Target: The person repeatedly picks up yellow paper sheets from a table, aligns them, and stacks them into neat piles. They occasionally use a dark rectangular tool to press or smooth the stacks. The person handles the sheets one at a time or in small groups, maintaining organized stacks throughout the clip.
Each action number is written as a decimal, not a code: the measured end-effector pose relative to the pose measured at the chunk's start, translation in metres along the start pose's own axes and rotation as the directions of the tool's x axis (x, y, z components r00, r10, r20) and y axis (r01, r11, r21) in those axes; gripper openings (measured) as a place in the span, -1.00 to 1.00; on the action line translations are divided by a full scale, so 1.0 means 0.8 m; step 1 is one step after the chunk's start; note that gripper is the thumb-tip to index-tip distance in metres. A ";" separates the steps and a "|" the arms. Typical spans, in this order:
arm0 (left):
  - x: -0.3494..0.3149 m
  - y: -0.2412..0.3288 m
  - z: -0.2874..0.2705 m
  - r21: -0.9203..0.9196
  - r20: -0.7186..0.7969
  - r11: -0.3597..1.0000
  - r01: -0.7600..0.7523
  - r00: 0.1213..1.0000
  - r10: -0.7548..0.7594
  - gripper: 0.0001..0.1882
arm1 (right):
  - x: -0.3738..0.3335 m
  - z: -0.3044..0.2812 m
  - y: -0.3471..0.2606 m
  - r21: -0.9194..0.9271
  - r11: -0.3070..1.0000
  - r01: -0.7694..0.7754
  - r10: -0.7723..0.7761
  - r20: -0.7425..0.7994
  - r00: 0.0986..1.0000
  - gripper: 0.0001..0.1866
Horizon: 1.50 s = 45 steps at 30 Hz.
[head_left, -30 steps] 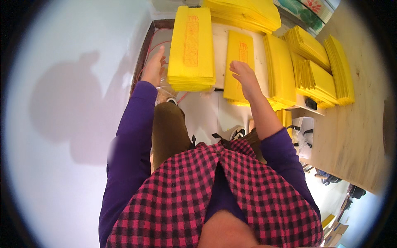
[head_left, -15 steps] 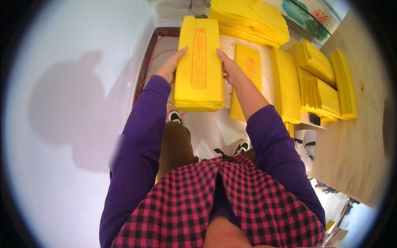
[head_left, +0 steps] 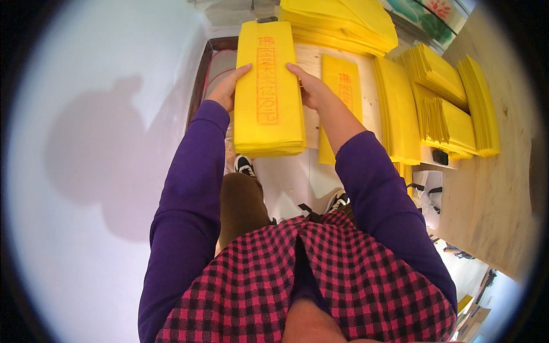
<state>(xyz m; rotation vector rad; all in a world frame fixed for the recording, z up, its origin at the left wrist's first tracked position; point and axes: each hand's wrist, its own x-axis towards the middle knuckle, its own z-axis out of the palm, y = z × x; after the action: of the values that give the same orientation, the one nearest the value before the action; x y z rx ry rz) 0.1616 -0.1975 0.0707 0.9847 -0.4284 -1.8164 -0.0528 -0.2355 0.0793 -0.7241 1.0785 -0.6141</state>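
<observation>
Between my two hands is a thick stack of long yellow paper (head_left: 243, 123) with red printing down its top sheet. My left hand (head_left: 226, 88) grips its left edge, thumb on top. On the opposite edge my right hand (head_left: 307, 86) holds it the same way. The fingers of both hands are partly hidden beside and under the stack. Just right of my right hand, a printed yellow paper stack (head_left: 347, 114) lies on the wooden tabletop (head_left: 310, 66).
More yellow paper bundles (head_left: 394, 111) lie to the right, with fanned bundles (head_left: 449, 123) beyond them. A large yellow pile (head_left: 337, 26) is at the back. A small black object (head_left: 440, 157) sits near the table edge. A white wall (head_left: 114, 257) stands on the left.
The held stack has shifted slightly left in the picture, and its near end shows less of the layered edge. Both hands keep their hold.
</observation>
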 end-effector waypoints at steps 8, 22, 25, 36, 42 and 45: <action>-0.002 0.002 0.002 -0.001 0.006 0.999 0.040 0.999 -0.040 -0.51 | 0.006 0.007 0.008 0.174 0.985 0.011 -0.032 0.116 0.993 -0.43; -0.065 -0.003 0.038 -0.064 -0.003 0.994 -0.088 0.996 0.088 -0.53 | -0.037 0.014 0.010 0.250 0.933 0.258 -0.311 0.206 0.928 -0.47; -0.096 0.004 0.066 -0.013 -0.010 0.980 -0.199 0.980 0.199 -0.51 | -0.066 0.023 -0.008 0.214 0.882 0.420 -0.460 0.198 0.866 -0.47; -0.059 0.094 0.121 0.255 0.500 0.636 -0.728 0.663 0.557 -0.49 | -0.122 0.007 -0.140 -0.073 0.420 0.905 -0.850 0.319 0.420 -0.43; -0.026 0.088 0.092 0.425 0.545 0.632 -0.648 0.740 0.393 -0.39 | -0.082 -0.027 -0.112 -0.155 0.328 0.932 -0.873 0.327 0.361 -0.32; -0.006 0.040 0.069 0.417 0.479 0.685 -0.597 0.785 0.392 -0.29 | -0.060 -0.044 -0.068 -0.222 0.389 0.894 -0.822 0.355 0.446 -0.09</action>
<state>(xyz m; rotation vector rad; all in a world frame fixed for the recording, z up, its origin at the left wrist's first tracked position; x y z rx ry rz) 0.1384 -0.2154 0.1274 0.7832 -1.3844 -1.3552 -0.1075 -0.2412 0.1384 -1.7274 0.5439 -1.2226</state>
